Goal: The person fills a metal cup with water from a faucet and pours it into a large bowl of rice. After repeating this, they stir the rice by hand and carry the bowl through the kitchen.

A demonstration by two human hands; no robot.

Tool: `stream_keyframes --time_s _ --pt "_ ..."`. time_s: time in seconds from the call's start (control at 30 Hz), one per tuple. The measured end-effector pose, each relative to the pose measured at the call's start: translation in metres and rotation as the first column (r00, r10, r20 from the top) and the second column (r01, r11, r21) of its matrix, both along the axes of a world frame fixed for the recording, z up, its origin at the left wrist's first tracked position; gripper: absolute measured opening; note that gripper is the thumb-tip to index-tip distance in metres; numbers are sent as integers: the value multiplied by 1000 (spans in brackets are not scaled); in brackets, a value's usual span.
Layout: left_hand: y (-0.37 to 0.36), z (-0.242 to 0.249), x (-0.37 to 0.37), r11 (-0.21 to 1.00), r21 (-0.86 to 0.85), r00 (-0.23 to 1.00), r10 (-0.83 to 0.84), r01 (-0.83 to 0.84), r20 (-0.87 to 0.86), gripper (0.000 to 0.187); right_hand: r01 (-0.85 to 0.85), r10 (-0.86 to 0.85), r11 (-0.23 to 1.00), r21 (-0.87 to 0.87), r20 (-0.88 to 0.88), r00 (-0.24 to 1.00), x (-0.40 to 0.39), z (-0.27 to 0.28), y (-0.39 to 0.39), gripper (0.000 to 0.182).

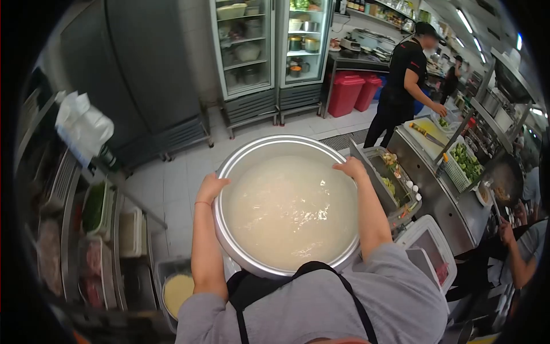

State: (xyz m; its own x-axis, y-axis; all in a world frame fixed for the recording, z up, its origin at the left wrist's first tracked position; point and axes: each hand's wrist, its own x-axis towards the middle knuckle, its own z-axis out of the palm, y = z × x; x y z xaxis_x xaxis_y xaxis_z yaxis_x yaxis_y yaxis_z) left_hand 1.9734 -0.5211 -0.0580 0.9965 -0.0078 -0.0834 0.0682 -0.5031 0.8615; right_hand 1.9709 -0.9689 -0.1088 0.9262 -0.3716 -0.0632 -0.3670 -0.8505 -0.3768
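Note:
A large round metal pot (281, 140) is right in front of my body, close to my apron. Cloudy, whitish liquid (275, 200) fills much of it, with light glinting off the surface. My left hand (213, 188) grips the pot's rim at the left, the thumb over the edge and the other fingers hidden outside. On the opposite side my right hand (352, 167) holds the rim the same way. What supports the pot from below is hidden.
A co-worker (404, 74) stands at a steel counter (452, 200) by a knife and chopped greens. Glass-door fridges (246, 51) line the back. Shelving with food trays (96, 212) is at left. A vegetable bin (381, 166) sits right of the pot; another person's arm (521, 261) shows far right.

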Motion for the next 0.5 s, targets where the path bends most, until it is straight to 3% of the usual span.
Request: stream_keyframes --time_s 0.07,0.13,0.27,0.33,0.43,0.5 --pt "-4 7 71 996 -77 999 -43 42 -18 42 3 0 999 46 -59 998 49 -16 -8 74" --pt "-10 -12 147 979 165 989 -136 124 65 41 74 -72 995 64 -38 997 76 -27 -21 73" --pt "-51 -23 258 954 172 964 -260 247 60 38 190 -188 982 -21 69 980 120 -33 -45 71" --pt "-76 -28 299 954 -68 952 -297 292 -78 35 272 -272 962 -3 25 962 139 -21 -54 71" --pt "-119 -61 393 929 -56 928 -368 365 -51 34 329 -322 942 66 -98 942 194 1 -77 71" --pt "-143 -45 420 918 -34 914 -396 395 -84 36 365 -344 921 138 -152 927 227 -10 -95 71"
